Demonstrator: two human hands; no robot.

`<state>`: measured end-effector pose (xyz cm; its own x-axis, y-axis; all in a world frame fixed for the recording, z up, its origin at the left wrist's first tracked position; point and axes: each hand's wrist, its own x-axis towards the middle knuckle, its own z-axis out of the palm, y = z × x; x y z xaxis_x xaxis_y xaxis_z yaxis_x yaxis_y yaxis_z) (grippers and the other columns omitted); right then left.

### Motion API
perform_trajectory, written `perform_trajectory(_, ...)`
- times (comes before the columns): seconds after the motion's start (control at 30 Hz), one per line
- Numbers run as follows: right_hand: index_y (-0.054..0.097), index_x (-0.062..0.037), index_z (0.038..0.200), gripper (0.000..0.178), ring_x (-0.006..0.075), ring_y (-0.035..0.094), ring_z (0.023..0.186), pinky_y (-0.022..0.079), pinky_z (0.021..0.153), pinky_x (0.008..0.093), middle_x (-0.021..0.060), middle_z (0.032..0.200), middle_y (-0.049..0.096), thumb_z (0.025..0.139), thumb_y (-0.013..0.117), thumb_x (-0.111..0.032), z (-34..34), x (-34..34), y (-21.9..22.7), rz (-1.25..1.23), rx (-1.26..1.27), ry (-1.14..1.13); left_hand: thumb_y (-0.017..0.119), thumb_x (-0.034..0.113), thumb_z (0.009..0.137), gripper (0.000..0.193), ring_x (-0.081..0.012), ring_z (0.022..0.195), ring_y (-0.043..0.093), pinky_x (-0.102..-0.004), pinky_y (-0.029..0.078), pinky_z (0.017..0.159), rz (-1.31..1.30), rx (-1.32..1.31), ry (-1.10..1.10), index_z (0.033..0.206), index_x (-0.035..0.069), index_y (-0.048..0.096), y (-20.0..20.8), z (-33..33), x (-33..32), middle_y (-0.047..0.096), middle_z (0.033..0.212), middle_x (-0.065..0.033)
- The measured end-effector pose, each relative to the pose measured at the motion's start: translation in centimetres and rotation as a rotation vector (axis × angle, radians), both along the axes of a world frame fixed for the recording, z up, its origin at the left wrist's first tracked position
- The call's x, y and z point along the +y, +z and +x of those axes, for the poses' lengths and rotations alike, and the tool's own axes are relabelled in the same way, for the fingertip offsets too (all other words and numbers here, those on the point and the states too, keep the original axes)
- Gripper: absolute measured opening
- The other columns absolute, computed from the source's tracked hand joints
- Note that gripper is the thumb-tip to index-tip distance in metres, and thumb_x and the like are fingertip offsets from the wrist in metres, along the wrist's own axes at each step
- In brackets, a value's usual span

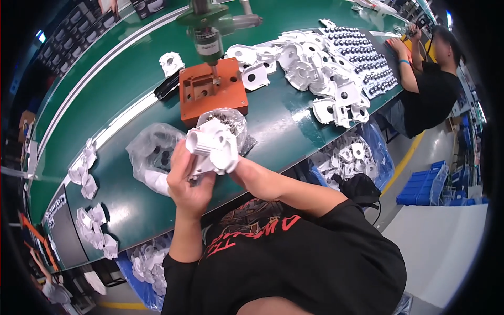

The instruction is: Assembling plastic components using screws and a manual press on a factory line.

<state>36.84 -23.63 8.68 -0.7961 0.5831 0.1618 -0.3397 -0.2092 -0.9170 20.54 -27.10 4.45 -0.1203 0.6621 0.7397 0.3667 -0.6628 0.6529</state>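
My left hand [190, 185] is closed round a white plastic housing [214, 148] with a round tube-like socket on it. On the housing's right side, my right hand [254, 177] grips it too, its fingertips partly hidden behind the part. Just beyond the housing sits a clear plastic bag [229, 118] of small metal parts. To the left lies another clear bag [149, 142] with dark round pieces inside. An orange fixture block [189, 111] stands farther off, beneath a green press tool [208, 41] whose tip reaches down to it.
A heap of white housings [310, 60] covers the bench's far right, beside rows of dark round parts [362, 58]. Several white parts [94, 228] lie at the left. Blue bins [386, 149] of white parts stand below the bench edge. A co-worker [433, 79] works at the right.
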Motion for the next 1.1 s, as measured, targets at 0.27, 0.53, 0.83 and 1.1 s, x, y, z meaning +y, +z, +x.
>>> perform_trajectory(0.27, 0.059, -0.0045, 0.107, 0.031, 0.0309, 0.05, 0.1, 0.041, 0.086, 0.0401, 0.0113, 0.103, 0.057, 0.077, 0.063, -0.013, -1.1, 4.2, -1.0, 1.108, -0.51, -0.656, 0.07, 0.0, 0.072, 0.028, -0.0254, 0.077, 0.063, -0.0314, 0.049, 0.066, 0.014, 0.5, 0.204, 0.097, 0.004, 0.06, 2.9, -5.9, 7.7, 0.064, 0.1, -0.0154)
perform_trajectory(0.53, 0.059, -0.006, 0.093, 0.024, 0.029, 0.049, 0.099, 0.038, 0.09, 0.0409, 0.0071, 0.101, 0.055, 0.072, 0.067, -0.012, -2.7, 5.3, -4.1, 1.2, -0.583, -0.706, 0.059, 0.012, 0.079, 0.009, -0.0308, 0.077, 0.06, -0.04, 0.049, 0.066, 0.004, 0.938, 0.142, 0.079, 0.005, 0.054, 1.8, -4.2, 15.6, 0.06, 0.084, -0.0115)
perform_trajectory(0.83, 0.063, -0.0058, 0.091, 0.02, 0.0289, 0.049, 0.098, 0.039, 0.089, 0.0412, 0.0074, 0.099, 0.055, 0.072, 0.067, -0.011, -2.7, 5.5, -4.3, 1.211, -0.533, -0.757, 0.058, 0.016, 0.081, 0.014, -0.0318, 0.093, 0.058, -0.0403, 0.047, 0.077, -0.143, 0.863, 0.03, 0.085, 0.004, 0.06, 0.7, -4.8, 16.2, 0.06, 0.1, -0.0148)
perform_trajectory(1.1, 0.061, -0.0047, 0.088, 0.017, 0.0295, 0.051, 0.095, 0.041, 0.086, 0.039, 0.0088, 0.096, 0.057, 0.072, 0.065, -0.006, -2.8, 5.8, -4.4, 1.179, -0.52, -0.724, 0.057, 0.019, 0.081, 0.019, -0.0308, 0.09, 0.06, -0.0374, 0.047, 0.078, -0.212, 0.8, 0.003, 0.091, 0.004, 0.064, 2.0, -7.5, 14.4, 0.062, 0.104, -0.0144)
